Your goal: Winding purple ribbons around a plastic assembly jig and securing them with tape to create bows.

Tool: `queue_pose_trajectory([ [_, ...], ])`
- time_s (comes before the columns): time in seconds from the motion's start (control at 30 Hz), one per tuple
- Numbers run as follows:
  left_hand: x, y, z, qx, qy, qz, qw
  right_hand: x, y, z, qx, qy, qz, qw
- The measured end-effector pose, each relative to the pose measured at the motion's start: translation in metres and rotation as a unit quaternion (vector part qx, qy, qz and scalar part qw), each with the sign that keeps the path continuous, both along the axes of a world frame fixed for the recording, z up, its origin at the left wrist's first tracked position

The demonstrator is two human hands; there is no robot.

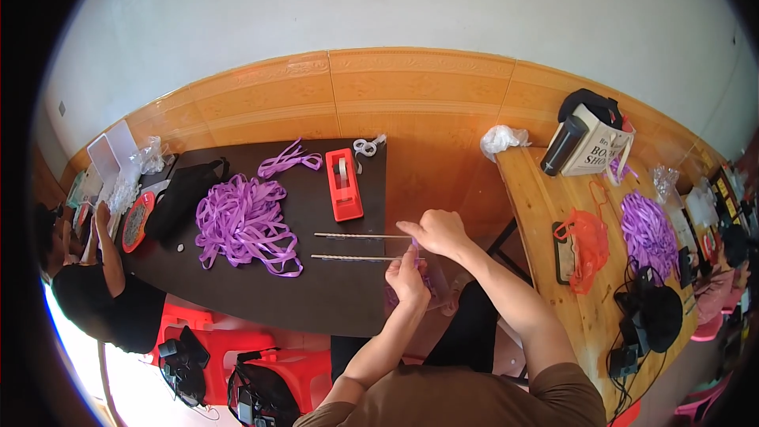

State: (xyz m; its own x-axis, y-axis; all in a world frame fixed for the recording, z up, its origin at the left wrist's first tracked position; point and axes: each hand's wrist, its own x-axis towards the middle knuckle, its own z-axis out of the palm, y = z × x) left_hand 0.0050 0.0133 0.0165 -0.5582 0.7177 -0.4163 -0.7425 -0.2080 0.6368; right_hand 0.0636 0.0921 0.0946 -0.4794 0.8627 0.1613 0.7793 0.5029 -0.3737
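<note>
Two thin metal rods (356, 258) lie side by side on the dark table and stick out past its right edge. At their right ends is a strip of purple ribbon (414, 244). My left hand (408, 278) pinches the ribbon by the lower rod, fingertips pointing up. Above it, my right hand (436, 232) is closed by the upper rod's end, where the ribbon runs up to it; its curled fingers are partly hidden. More purple ribbon hangs below my hands. A large loose heap of purple ribbon (247, 221) sits left of the rods.
A red tape dispenser (344, 186) and white-handled scissors (365, 147) stand near the dark table's (332, 300) far right corner. At left, a person (103, 285) sits by a red dish (137, 221). The wooden table (538, 190) at right bears a bag, bottle, phone and cables.
</note>
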Motion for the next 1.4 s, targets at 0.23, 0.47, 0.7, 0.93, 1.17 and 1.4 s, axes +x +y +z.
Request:
queue_pose_trajectory([
  [0.23,0.000,-0.001,0.002,-0.001,0.006,-0.003,1.000,0.042,0.011,-0.031,-0.344,0.334,0.009,0.878],
  [0.47,-0.002,-0.003,0.012,-0.009,-0.035,-0.014,0.999,0.049,-0.006,-0.058,-0.405,0.426,0.041,0.808],
  [0.7,-0.003,-0.002,-0.004,-0.006,-0.006,-0.018,1.000,0.049,-0.005,-0.072,-0.431,0.457,0.076,0.775],
  [0.93,-0.003,-0.002,-0.006,0.009,0.009,-0.028,1.000,0.026,-0.007,-0.084,-0.534,0.512,0.147,0.656],
  [1.17,0.000,-0.012,0.008,0.031,-0.025,-0.039,0.998,0.007,0.000,-0.101,-0.604,0.579,0.209,0.506],
  [1.4,-0.003,-0.013,-0.008,0.038,-0.001,-0.053,0.998,0.001,-0.008,-0.097,-0.579,0.612,0.187,0.505],
])
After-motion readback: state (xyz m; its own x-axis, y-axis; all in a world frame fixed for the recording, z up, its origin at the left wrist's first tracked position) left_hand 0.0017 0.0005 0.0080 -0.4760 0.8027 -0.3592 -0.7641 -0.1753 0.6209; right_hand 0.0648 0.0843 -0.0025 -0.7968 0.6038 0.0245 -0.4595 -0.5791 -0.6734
